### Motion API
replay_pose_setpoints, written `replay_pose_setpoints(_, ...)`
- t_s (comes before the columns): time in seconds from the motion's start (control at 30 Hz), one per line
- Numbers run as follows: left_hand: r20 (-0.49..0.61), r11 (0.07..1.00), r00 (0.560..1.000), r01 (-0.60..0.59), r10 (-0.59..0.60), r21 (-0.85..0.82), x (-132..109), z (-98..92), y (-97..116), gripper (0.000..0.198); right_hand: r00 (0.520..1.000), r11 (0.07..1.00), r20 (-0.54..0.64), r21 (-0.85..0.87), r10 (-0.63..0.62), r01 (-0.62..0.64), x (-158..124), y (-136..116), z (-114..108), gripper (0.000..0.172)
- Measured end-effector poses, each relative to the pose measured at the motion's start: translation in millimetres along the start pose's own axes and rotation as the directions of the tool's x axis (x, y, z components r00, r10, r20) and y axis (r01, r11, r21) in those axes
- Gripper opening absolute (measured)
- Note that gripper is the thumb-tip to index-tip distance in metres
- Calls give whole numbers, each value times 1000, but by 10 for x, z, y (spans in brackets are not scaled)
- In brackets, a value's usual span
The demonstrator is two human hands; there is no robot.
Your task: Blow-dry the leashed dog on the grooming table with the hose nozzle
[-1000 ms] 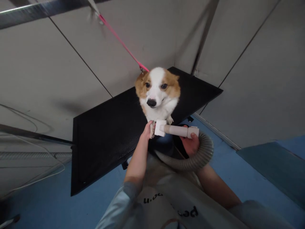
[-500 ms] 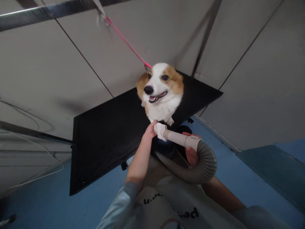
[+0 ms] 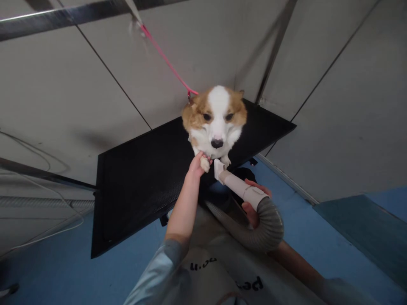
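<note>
Up close: dog [image 3: 216,123], tan and white, stands at the near edge of a black table [image 3: 143,182], head lowered, facing the camera. Pink leash [image 3: 168,63] runs taut from its neck up and left to a metal bar [image 3: 63,15] overhead.

Left hand [image 3: 196,165]: arm stretched forward, fingers wrapped around the dog's front paw [image 3: 205,163], which is lifted clear of the table edge. Grip looks closed; thumb side not visible.

Right hand [image 3: 254,205]: closed around the white nozzle [image 3: 237,185] at the end where it joins the grey ribbed hose [image 3: 265,226]. Fingertips show over the top of the tube, palm underneath. Nozzle slants up and left; its flat tip sits just beside the held paw, below the dog's chin and near its other front foot. Cannot tell whether the tip touches fur.

Hands apart, left ahead of right, paw and nozzle tip between them.

Hose curls down from the right hand, loops back under the table edge toward the person's body. Light apron [image 3: 222,264] with dark lettering hangs below. Pale blue sleeves on both arms.

Surroundings: grey wall panels behind the table, blue floor [image 3: 63,271], thin cables [image 3: 41,231] low on the left.
</note>
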State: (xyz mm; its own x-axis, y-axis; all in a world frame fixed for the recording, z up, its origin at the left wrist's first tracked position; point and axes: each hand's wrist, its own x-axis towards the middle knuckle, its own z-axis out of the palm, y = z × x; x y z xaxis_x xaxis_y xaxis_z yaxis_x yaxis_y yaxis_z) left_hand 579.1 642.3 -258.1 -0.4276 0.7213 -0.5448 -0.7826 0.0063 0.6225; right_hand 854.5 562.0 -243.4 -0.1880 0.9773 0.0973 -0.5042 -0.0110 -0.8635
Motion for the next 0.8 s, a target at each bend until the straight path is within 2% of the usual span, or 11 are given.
replay_pose_setpoints(0.03,-1,1000,1000,-13,13,15,-4,-21,36,21,998,995,22,-77,-57,59,-10,-44,24,63)
replay_pose_setpoints(0.1,-13,998,1000,-9,10,59,-27,-66,57,25,992,989,71,-103,-100,107,-35,-133,88,59)
replay_pose_setpoints(0.27,26,986,994,105,-109,133,-61,-115,-66,32,995,1000,97,28,-15,13,-101,-233,222,60)
replay_pose_setpoints(0.37,37,984,994,98,-105,152,-11,-59,-115,31,984,996,156,15,-85,84,-66,-164,200,64)
replay_pose_setpoints(0.43,45,983,995,80,-89,168,29,-14,-114,32,951,986,273,-47,-144,163,-2,-102,160,66)
replay_pose_setpoints(0.5,63,978,993,89,-102,189,51,12,-94,35,896,954,383,-102,-223,281,79,-70,137,71)
replay_pose_setpoints(0.57,80,980,992,85,-101,180,52,11,-64,40,840,915,446,-102,-309,390,160,-85,151,76)
replay_pose_setpoints(0.6,95,985,992,68,-84,161,48,2,-47,44,826,910,469,-100,-313,402,195,-107,172,77)
replay_pose_setpoints(0.67,129,993,991,16,-31,114,40,-28,-16,50,838,941,491,-101,-236,324,251,-154,229,74)
replay_pose_setpoints(0.73,149,996,989,-15,2,91,47,-69,2,56,886,976,440,-81,-147,202,292,-179,284,70)
replay_pose_setpoints(0.8,124,994,992,-12,-2,110,77,-114,0,66,915,989,389,-51,-109,139,327,-166,322,69)
